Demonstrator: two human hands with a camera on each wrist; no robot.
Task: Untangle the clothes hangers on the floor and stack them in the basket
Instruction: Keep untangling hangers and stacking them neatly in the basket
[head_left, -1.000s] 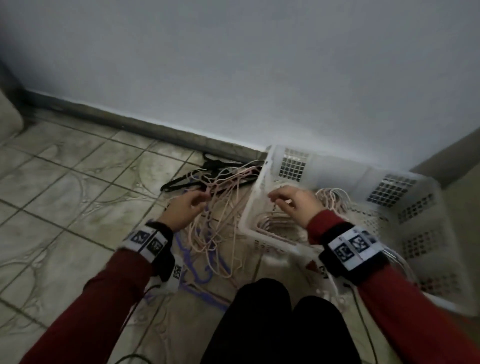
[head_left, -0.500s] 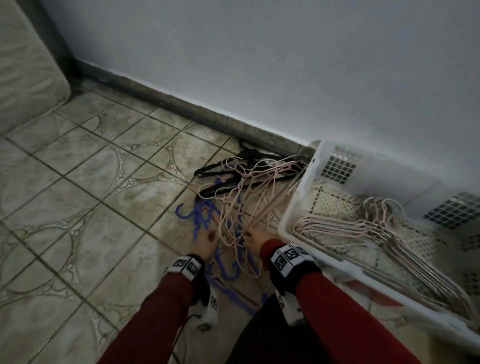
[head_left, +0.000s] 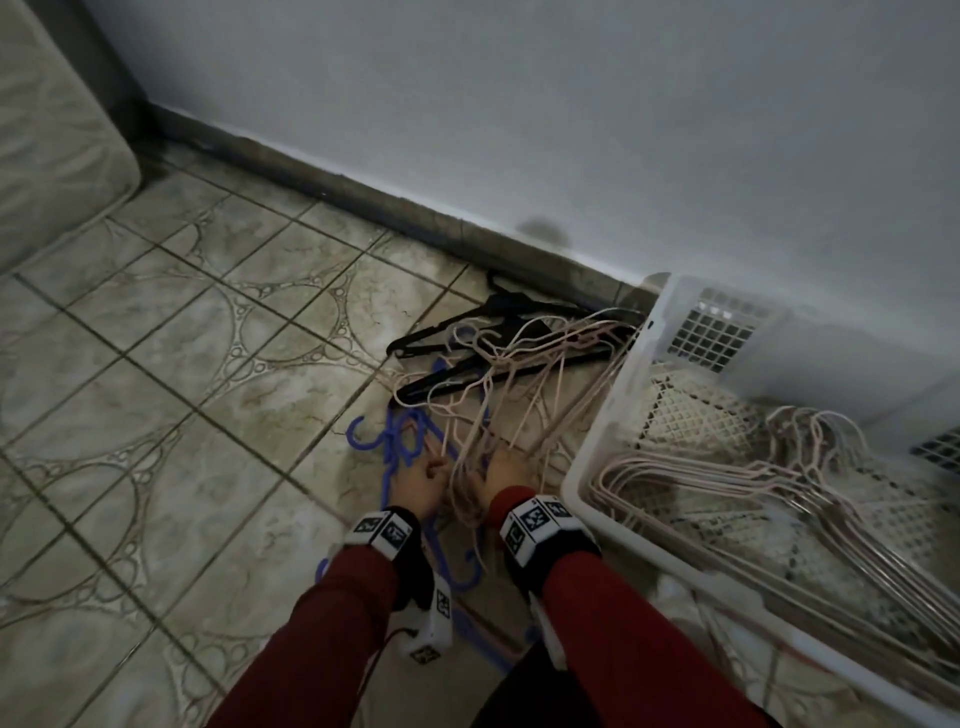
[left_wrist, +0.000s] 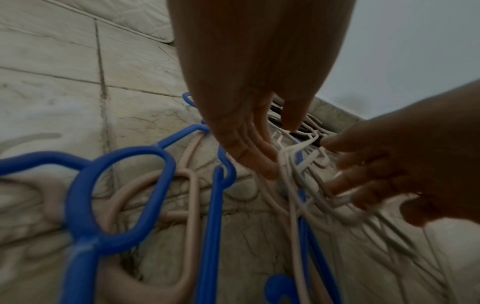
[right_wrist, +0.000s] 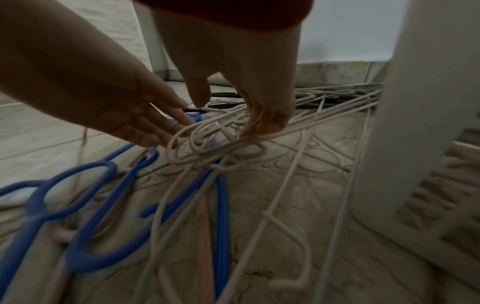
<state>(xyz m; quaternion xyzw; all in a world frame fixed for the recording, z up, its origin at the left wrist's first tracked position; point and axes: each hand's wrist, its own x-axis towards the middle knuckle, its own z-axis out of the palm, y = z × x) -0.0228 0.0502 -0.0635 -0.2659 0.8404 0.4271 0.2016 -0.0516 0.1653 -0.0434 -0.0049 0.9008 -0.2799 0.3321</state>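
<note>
A tangle of thin pink hangers (head_left: 530, 374), blue hangers (head_left: 395, 441) and black hangers (head_left: 457, 332) lies on the tiled floor beside the white basket (head_left: 610, 395). Several pink hangers (head_left: 727, 478) lie stacked inside it. Both hands are at the near end of the tangle. My left hand (left_wrist: 262, 152) reaches down with straight fingers that touch the bunched pink hooks (left_wrist: 293, 152). My right hand (right_wrist: 233, 115) rests its fingertips on a pink wire (right_wrist: 259, 139), thumb held apart. Neither hand visibly grips a hanger. Blue hangers (right_wrist: 103, 205) lie under the pink ones.
The basket wall (right_wrist: 415, 102) stands close to the right of my right hand. A pale mattress (head_left: 47, 130) lies at the far left. The wall's dark skirting (head_left: 363, 192) runs behind the pile. Bare tiles (head_left: 182, 389) spread to the left. My knees (head_left: 519, 696) are at the bottom.
My right hand has left the basket and my left hand the pile's top; both have come down to the near end of the tangle. In the last half second they barely moved.
</note>
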